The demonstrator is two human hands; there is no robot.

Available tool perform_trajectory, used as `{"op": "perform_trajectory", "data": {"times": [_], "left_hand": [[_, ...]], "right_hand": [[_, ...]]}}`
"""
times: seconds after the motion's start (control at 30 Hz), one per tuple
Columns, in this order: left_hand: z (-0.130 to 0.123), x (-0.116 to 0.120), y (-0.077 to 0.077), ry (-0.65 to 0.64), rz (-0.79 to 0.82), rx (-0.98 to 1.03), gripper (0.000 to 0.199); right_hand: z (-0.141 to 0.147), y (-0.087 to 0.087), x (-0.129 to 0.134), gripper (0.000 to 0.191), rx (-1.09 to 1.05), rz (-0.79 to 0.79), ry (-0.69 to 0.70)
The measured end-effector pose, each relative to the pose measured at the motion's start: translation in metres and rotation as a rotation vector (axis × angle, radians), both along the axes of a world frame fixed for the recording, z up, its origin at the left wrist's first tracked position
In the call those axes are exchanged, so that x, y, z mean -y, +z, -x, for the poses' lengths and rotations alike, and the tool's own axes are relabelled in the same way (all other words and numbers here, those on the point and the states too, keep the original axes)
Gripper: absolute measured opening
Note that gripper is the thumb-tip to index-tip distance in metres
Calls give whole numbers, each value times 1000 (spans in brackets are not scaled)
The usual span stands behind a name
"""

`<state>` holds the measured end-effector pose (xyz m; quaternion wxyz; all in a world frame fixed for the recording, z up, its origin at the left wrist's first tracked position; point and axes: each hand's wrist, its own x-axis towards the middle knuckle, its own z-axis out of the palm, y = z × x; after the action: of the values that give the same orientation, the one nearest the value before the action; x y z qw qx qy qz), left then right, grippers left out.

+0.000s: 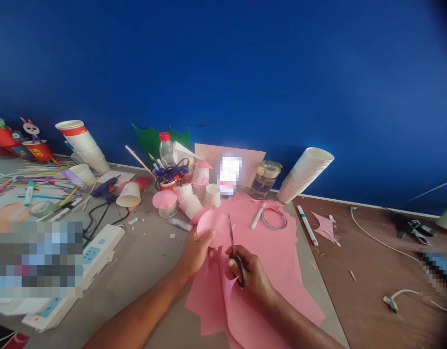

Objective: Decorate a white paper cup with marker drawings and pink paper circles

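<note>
Between the thumb and fingers of my left hand (194, 253) is a pink paper circle (210, 227), held up over the sheets. My right hand (251, 271) grips black-handled scissors (231, 237), their blades pointing up and almost together, just right of the circle. Whether the blades touch the paper I cannot tell. Under both hands lie large pink paper sheets (277, 291), one edge curling up near my right wrist. Behind the circle, several paper cups (190, 206) with pink paper pieces stand or lean together. A white marker (258, 215) and a clear ring-shaped roll (274, 218) rest on the sheets.
A tall stack of white cups (306, 174) leans at the back, beside a glass jar (266, 179). On the left are a power strip (100, 247), a glue gun (106, 189) and scattered pens. Cables (383, 247) and a pink scrap (324, 226) lie on the brown table at right.
</note>
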<state>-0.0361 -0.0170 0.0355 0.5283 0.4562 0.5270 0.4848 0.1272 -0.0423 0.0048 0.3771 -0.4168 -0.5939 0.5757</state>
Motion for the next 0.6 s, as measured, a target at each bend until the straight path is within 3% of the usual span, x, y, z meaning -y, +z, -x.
{"op": "perform_trajectory", "data": {"times": [0.6], "left_hand": [[5,-3,2,14,-1,-19,39]], "right_hand": [[0,0,-1,35,5,20,-6]]}}
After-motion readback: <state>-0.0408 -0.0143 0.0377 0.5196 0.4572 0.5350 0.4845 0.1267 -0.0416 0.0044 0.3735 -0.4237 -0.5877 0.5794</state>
